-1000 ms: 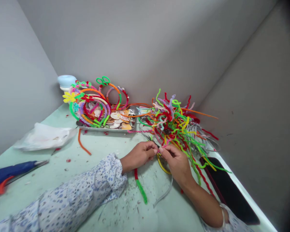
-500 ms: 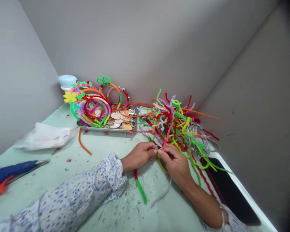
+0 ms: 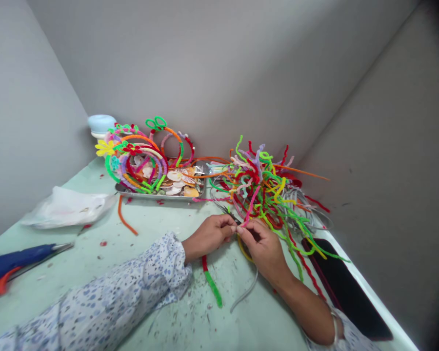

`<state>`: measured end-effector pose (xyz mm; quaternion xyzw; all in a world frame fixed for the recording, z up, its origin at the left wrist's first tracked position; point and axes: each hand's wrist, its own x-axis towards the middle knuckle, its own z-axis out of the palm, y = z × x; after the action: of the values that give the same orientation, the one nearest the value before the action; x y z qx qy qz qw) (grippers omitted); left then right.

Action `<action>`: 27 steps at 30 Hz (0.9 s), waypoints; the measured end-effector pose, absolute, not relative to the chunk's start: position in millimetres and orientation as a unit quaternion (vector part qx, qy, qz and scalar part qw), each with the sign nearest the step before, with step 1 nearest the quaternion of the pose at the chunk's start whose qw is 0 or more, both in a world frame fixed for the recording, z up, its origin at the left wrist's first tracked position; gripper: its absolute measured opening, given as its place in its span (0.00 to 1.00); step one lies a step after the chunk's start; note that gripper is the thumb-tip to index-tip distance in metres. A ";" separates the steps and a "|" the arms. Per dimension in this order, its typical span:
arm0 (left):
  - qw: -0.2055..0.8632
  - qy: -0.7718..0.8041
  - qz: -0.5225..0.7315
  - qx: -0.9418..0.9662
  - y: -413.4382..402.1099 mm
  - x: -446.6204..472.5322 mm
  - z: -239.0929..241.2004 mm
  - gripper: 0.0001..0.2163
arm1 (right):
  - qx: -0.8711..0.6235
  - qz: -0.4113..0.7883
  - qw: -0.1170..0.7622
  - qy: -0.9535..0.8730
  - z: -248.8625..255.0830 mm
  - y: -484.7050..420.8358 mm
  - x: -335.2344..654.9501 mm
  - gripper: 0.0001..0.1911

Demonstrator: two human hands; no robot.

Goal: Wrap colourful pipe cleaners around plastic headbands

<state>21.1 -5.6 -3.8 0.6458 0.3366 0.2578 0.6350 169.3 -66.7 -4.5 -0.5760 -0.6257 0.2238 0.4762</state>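
Just in front of the pipe cleaner pile, my left hand and my right hand meet with their fingertips pinched together. A pink pipe cleaner sticks up from the right fingers. Below my left hand hangs the end of a narrow band wrapped in red and green fuzz; its upper part is hidden behind the hand. A loose grey wire curves down beside the right wrist. A yellow curved strip shows between the hands. What exactly lies between the fingertips is too small to make out.
A tangled pile of pipe cleaners lies behind my right hand. Fuzzy decorated headbands rest on a metal tray. At left are a plastic bag and a blue glue gun. A dark phone lies along the right edge.
The hands keep almost the same pinch at the same place. The whole view has shifted very slightly.
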 end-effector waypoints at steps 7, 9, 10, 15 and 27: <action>0.650 0.324 0.280 0.628 -2.5 20.6 -8.7 0.11 | -0.584 0.295 0.480 -0.584 -8.9 -62.3 170.9 0.08; 0.653 0.316 0.280 0.629 -2.5 20.2 -8.9 0.10 | -0.590 0.311 0.478 -0.572 -10.2 -61.4 171.5 0.07; 0.652 0.313 0.281 0.631 -2.8 20.0 -8.8 0.10 | -0.591 0.317 0.478 -0.567 -10.8 -61.1 171.8 0.07; 0.620 0.306 0.289 0.662 -6.6 19.5 -5.2 0.08 | -0.586 0.313 0.486 -0.568 -11.8 -61.7 171.6 0.07; 0.578 0.332 0.269 0.696 -9.7 19.9 -8.7 0.09 | -0.570 0.270 0.468 -0.619 -12.9 -59.4 172.7 0.05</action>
<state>19.9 -9.7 -8.7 0.6956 0.3321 0.2686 0.5776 172.7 -59.4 -12.9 -0.5697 -0.6194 0.2702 0.4678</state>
